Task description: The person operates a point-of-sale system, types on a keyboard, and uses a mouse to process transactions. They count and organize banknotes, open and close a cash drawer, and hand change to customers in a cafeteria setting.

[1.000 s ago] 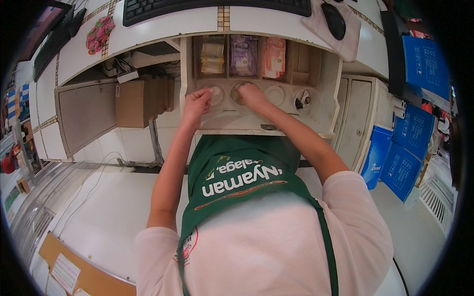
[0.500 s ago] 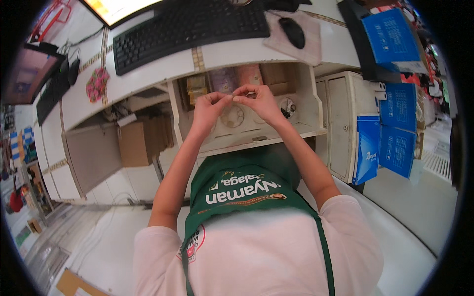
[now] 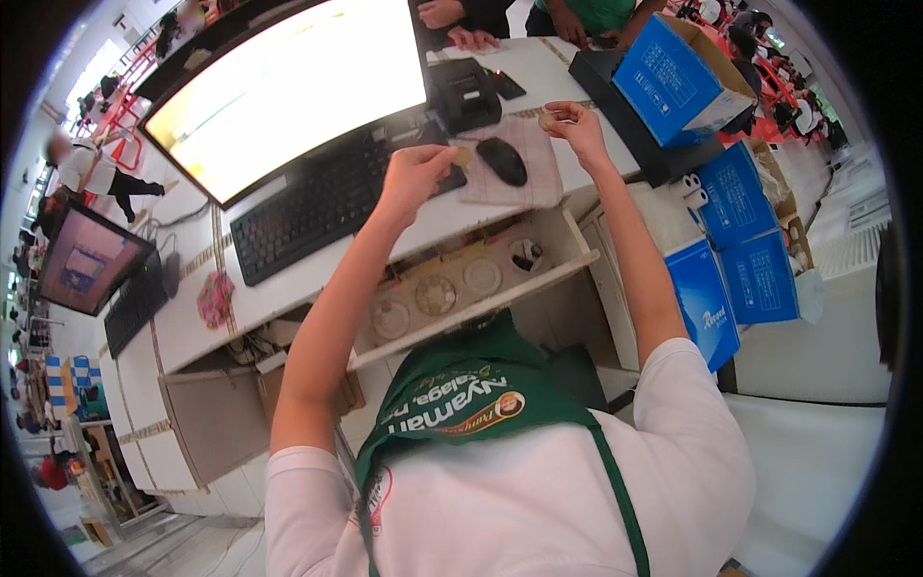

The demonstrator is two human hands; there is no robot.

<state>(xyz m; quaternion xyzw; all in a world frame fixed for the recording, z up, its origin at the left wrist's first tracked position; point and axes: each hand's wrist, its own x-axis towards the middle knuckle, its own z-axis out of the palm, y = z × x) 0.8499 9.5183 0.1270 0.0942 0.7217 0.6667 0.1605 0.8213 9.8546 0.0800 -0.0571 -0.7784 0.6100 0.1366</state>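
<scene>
My left hand [image 3: 413, 178], over the dark keyboard [image 3: 303, 207], pinches a small round coin [image 3: 462, 157] between thumb and fingers. Higher and further right, my right hand [image 3: 577, 135] holds another coin [image 3: 546, 121] at its fingertips, above the pink mouse pad [image 3: 534, 173] beside the black mouse [image 3: 502, 162]. Below both arms is a wooden cash drawer [image 3: 510, 291] with round coin cups [image 3: 483, 276]; its banknote slots are mostly hidden under the counter edge.
A lit monitor [image 3: 279, 91], a black desktop device [image 3: 464, 96] and blue boxes [image 3: 663, 72] stand on the counter. Other people's hands [image 3: 471, 38] rest at its far edge. A second monitor [image 3: 93, 258] is at left; more blue boxes [image 3: 735, 197] are stacked right.
Both my hands have lifted from the drawer to above the counter and moved apart, each with a coin. The view has tilted up, showing the monitor and people opposite.
</scene>
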